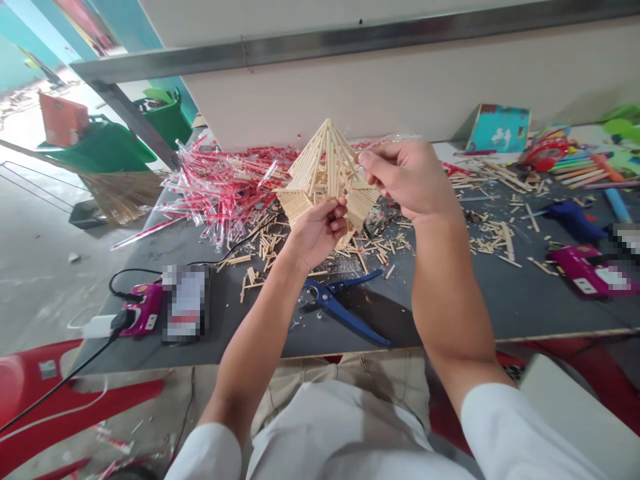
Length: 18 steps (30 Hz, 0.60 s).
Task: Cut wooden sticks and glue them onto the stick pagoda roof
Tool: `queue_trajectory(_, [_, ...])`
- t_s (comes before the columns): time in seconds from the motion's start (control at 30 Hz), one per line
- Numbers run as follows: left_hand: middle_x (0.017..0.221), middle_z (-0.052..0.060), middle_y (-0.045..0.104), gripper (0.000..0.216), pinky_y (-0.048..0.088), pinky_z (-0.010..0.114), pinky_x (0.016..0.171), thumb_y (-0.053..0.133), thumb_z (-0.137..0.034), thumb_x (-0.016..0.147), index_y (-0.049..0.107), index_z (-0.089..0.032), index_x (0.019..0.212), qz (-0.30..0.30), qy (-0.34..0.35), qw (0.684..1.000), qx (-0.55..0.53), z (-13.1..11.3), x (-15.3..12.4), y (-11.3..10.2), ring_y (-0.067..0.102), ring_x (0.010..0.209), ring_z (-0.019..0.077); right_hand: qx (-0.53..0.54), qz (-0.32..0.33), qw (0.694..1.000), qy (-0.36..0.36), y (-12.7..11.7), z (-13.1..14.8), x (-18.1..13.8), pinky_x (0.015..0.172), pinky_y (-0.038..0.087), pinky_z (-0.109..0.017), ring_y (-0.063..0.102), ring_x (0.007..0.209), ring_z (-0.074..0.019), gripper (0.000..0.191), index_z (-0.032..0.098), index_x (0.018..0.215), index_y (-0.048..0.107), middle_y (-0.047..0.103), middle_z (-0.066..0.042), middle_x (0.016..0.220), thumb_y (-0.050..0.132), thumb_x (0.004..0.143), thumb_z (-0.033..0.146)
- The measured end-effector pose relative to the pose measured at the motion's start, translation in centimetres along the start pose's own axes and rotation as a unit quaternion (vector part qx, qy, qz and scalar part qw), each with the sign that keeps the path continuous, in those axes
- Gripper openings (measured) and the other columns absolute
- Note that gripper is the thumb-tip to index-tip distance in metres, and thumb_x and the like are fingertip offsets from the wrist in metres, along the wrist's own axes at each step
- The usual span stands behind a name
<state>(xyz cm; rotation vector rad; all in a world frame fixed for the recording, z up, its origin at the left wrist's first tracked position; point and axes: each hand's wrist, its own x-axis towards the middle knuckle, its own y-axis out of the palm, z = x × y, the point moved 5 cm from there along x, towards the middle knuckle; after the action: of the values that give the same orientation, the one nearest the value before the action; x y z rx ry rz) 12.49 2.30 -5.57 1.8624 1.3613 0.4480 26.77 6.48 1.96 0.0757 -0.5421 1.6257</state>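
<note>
A star-shaped model of thin wooden sticks (pixel 306 172) stands up over the middle of the table, its top point rising towards the wall. My left hand (pixel 323 230) is closed on its lower middle, fingers curled in. My right hand (pixel 400 175) is pinched at the right side of the upper point; whatever lies between its fingertips is too small to make out. Below my left hand lies a blue-handled cutter (pixel 345 313), its handles spread. Short cut sticks (pixel 385 250) litter the surface around the model.
Red-and-clear plastic wrappers (pixel 225 180) are heaped at the back left. A phone (pixel 186 303) and a purple power strip (pixel 145 310) lie at left; another purple power strip (pixel 590 270) sits at right. Coloured pens (pixel 575 167) lie back right. Green bins (pixel 110 150) stand beyond the table.
</note>
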Motion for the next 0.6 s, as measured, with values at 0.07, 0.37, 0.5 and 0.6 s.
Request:
queue_trajectory(0.07, [0.07, -0.002, 0.042, 0.023, 0.032, 0.017, 0.048, 0.048, -0.012, 0.1, 0.063, -0.013, 0.082, -0.015, -0.001, 1.0, 0.02, 0.4, -0.8, 0.1, 0.039, 0.051, 0.004, -0.008, -0.018, 1.0, -0.02, -1.3, 0.9, -0.4, 0.043, 0.031, -0.024, 0.043, 0.049, -0.0054, 0.029, 0.016, 0.073, 0.07, 0.063, -0.002, 0.068, 0.07, 0.096, 0.034])
queue_trajectory(0.37, [0.081, 0.001, 0.055, 0.019, 0.035, 0.023, 0.067, 0.054, -0.027, 0.101, 0.068, -0.018, 0.09, -0.012, 0.135, 0.898, 0.418, 1.1, -6.2, -3.1, 0.044, 0.071, 0.0118, -0.053, 0.071, 0.995, -0.036, -1.2, 1.9, -6.6, 0.044, 0.035, -0.026, 0.049, 0.051, -0.0083, 0.02, 0.02, 0.099, 0.079, 0.066, 0.001, 0.068, 0.07, 0.096, 0.038])
queue_trajectory(0.5, [0.087, 0.003, 0.062, 0.022, 0.038, 0.028, 0.078, 0.049, -0.03, 0.104, 0.066, -0.021, 0.095, 0.005, 0.149, 0.8, 0.581, 1.7, -6.9, -5.0, 0.052, 0.082, 0.0174, -0.063, 0.109, 0.992, -0.022, 0.3, -1.8, -10.9, 0.059, 0.049, -0.031, 0.061, 0.068, -0.0156, 0.03, 0.025, 0.114, 0.075, 0.072, -0.004, 0.091, 0.076, 0.091, 0.044])
queue_trajectory(0.6, [0.095, 0.007, 0.064, 0.025, 0.04, 0.032, 0.084, 0.042, -0.028, 0.106, 0.064, -0.02, 0.098, 0.033, 0.182, 0.734, 0.654, 2.2, -6.7, -5.3, 0.057, 0.09, 0.021, -0.055, 0.132, 0.99, -0.007, 2.1, -4.8, -12.8, 0.07, 0.054, -0.035, 0.067, 0.079, -0.0202, 0.035, 0.027, 0.12, 0.071, 0.072, -0.005, 0.097, 0.076, 0.091, 0.046])
